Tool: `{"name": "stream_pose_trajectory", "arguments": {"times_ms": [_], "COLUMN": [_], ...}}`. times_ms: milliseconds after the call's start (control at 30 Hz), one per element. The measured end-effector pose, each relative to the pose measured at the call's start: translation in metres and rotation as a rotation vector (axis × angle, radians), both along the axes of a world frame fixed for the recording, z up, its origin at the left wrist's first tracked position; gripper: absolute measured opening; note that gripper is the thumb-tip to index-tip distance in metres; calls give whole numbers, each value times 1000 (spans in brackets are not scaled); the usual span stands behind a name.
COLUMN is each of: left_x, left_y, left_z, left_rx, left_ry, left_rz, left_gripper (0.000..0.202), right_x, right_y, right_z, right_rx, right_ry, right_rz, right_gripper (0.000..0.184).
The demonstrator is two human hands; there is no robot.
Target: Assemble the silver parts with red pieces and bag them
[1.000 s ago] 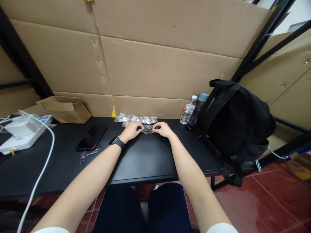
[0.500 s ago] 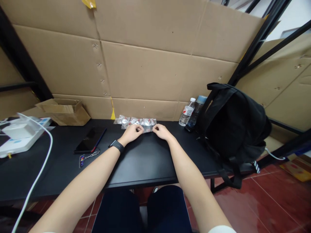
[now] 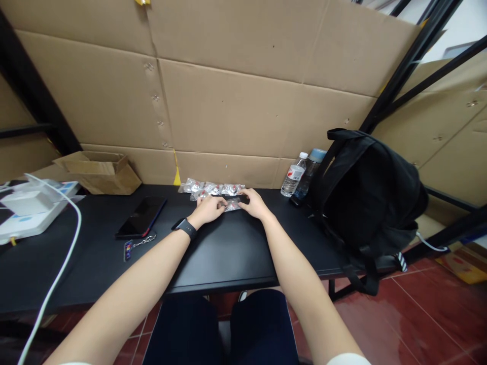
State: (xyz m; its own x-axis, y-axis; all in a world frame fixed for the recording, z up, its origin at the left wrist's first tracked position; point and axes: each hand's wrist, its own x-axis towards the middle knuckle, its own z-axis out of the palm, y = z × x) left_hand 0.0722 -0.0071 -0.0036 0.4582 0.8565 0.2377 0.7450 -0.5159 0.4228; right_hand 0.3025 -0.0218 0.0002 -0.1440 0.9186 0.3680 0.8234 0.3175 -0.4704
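Several small clear plastic packets (image 3: 213, 189) with red and silver parts inside lie in a row at the back of the black table (image 3: 236, 248). My left hand (image 3: 209, 209), with a black watch on its wrist, and my right hand (image 3: 254, 203) both rest on the table with fingertips pinched on one clear packet (image 3: 232, 205) between them, just in front of the row.
A black phone (image 3: 142, 217) and a keychain (image 3: 135, 246) lie left of my arms. Farther left are a white device (image 3: 30, 213) with a white cable (image 3: 64, 258) and a cardboard box (image 3: 99, 172). Two bottles (image 3: 300, 175) and a black backpack (image 3: 373, 197) stand on the right. Cardboard sheets form the back wall.
Both hands stay on the same packet; my fingers have shifted slightly toward each other over it. The view moved a little.
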Motion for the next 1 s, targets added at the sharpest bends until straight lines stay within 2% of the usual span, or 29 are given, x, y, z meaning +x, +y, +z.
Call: {"name": "stream_pose_trajectory", "arguments": {"times_ms": [67, 167, 267, 400, 567, 800, 933, 1000], "left_x": [-1, -2, -2, -4, -7, -8, -11, -13], "left_y": [0, 0, -1, 0, 4, 5, 6, 7], "left_z": [0, 0, 0, 0, -1, 0, 1, 0], "left_rx": [40, 97, 90, 76, 100, 79, 75, 88], "left_ry": [34, 50, 31, 35, 42, 26, 52, 69], "left_rz": [-1, 8, -21, -66, -25, 1, 46, 72], "left_gripper": [25, 26, 30, 31, 20, 19, 29, 33], "right_x": [1, 2, 1, 2, 1, -4, -5, -5], "right_y": [1, 0, 0, 0, 0, 0, 1, 0], "right_z": [1, 1, -1, -3, 2, 0, -4, -3], "right_rx": [-24, -93, -135, -130, -98, -79, -82, -78], "right_ry": [-28, -56, -45, -13, 16, 177, 215, 226], "right_rz": [62, 108, 146, 155, 176, 176, 144, 137], "right_gripper": [28, 39, 47, 32, 19, 22, 42, 40]}}
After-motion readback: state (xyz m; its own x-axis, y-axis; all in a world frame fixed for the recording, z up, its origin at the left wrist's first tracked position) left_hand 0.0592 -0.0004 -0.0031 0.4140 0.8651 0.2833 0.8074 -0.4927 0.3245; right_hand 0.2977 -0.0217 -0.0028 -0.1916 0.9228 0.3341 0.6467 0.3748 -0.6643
